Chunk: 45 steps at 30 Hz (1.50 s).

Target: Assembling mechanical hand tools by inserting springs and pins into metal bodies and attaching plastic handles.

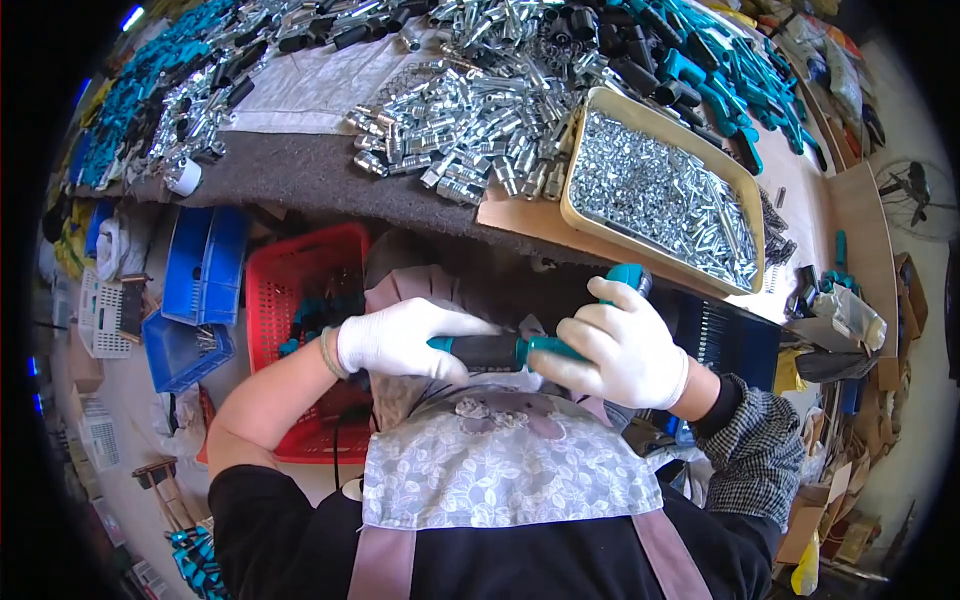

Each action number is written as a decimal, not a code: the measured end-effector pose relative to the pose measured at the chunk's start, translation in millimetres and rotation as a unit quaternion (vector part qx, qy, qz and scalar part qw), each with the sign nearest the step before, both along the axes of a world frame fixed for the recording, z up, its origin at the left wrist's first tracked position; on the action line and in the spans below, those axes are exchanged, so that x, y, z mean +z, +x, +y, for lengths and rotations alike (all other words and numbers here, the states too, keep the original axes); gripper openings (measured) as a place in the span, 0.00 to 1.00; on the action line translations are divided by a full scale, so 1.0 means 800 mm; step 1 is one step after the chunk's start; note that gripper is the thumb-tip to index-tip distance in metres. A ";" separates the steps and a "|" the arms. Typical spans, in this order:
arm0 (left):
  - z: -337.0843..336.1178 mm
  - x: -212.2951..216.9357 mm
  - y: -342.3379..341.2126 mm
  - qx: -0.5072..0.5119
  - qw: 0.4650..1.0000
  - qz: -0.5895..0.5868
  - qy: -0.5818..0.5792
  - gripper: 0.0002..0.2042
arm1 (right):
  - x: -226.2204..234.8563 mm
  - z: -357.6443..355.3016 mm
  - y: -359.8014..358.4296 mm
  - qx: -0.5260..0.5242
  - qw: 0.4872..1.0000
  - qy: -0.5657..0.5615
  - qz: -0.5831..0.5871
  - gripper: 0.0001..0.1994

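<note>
Both my hands wear white gloves and hold one teal and black tool handle (500,351) over my lap, below the table edge. My left hand (400,338) grips its black left end. My right hand (618,345) wraps the teal right end, where the teal head (630,276) sticks up above my fingers. A patterned apron (500,460) lies under the tool.
The table (330,180) carries heaps of shiny metal sleeves (470,130) and teal-black handles (720,70). A beige tray (585,215) holds small metal parts. A red basket (300,290) and blue bins (200,270) stand on the floor to my left.
</note>
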<state>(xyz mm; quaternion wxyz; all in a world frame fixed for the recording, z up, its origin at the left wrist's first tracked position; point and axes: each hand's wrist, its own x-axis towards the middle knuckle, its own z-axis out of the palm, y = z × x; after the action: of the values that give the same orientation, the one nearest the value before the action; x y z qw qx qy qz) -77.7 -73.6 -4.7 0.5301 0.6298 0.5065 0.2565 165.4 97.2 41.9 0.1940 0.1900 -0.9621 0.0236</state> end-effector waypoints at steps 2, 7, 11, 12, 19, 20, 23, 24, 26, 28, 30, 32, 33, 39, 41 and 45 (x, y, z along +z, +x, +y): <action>0.003 -0.009 -0.002 -0.021 0.999 -0.034 -0.014 0.36 | -0.004 0.001 0.000 0.072 0.996 0.021 0.043 0.19; 0.000 0.001 -0.001 -0.038 0.979 -0.142 -0.144 0.36 | -0.008 -0.002 -0.004 0.088 0.993 0.025 0.070 0.19; -0.002 -0.002 0.004 -0.027 0.999 -0.003 0.019 0.31 | -0.009 0.000 0.002 0.025 0.994 -0.065 -0.079 0.19; -0.003 0.003 0.008 -0.004 0.991 0.063 0.114 0.27 | -0.007 -0.002 0.001 -0.028 0.979 -0.143 -0.140 0.20; -0.001 0.044 0.001 0.040 0.807 0.438 0.394 0.29 | 0.003 -0.008 -0.001 -0.185 0.438 -0.827 -0.301 0.30; 0.000 0.042 -0.003 0.052 0.802 0.438 0.404 0.29 | -0.008 0.001 0.002 -0.157 0.538 -0.779 -0.283 0.41; 0.003 0.011 -0.004 0.178 0.898 0.324 0.240 0.16 | -0.003 -0.008 -0.009 -0.015 0.786 -0.617 0.031 0.35; 0.003 0.011 -0.005 0.159 0.926 0.317 0.126 0.13 | 0.002 -0.016 -0.008 -0.045 0.698 -0.713 0.050 0.33; -0.004 0.011 0.010 0.062 0.882 0.401 0.239 0.13 | -0.012 -0.009 -0.004 -0.062 0.794 -0.589 0.137 0.30; -0.013 0.026 0.021 0.041 0.927 0.263 0.263 0.15 | -0.013 0.009 -0.001 -0.138 0.722 -0.657 0.167 0.27; -0.004 0.027 0.016 0.167 0.900 0.222 0.336 0.15 | -0.036 0.006 -0.009 -0.130 0.726 -0.632 0.239 0.24; 0.000 0.008 0.004 0.311 0.913 0.203 0.167 0.17 | -0.021 -0.028 -0.010 -0.151 0.790 -0.541 0.247 0.13; -0.001 -0.017 0.001 0.269 0.914 0.240 0.186 0.15 | -0.008 -0.036 -0.017 -0.058 0.824 -0.513 0.233 0.11; -0.019 -0.021 0.007 0.200 0.864 0.271 0.374 0.15 | -0.012 -0.016 -0.017 -0.212 0.783 -0.559 0.174 0.23; -0.006 -0.042 0.006 0.378 0.868 0.216 0.238 0.15 | -0.012 -0.036 -0.022 -0.041 0.852 -0.485 0.194 0.17; -0.031 -0.036 0.022 0.089 0.909 0.279 0.296 0.15 | -0.007 -0.005 -0.021 -0.053 0.783 -0.617 0.064 0.15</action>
<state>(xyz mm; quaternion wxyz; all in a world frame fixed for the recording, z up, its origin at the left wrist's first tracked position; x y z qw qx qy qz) -60.5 -98.5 -33.8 0.1319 0.7557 0.5886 0.2549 148.7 93.1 36.1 0.3319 -0.0205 -0.7362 0.5894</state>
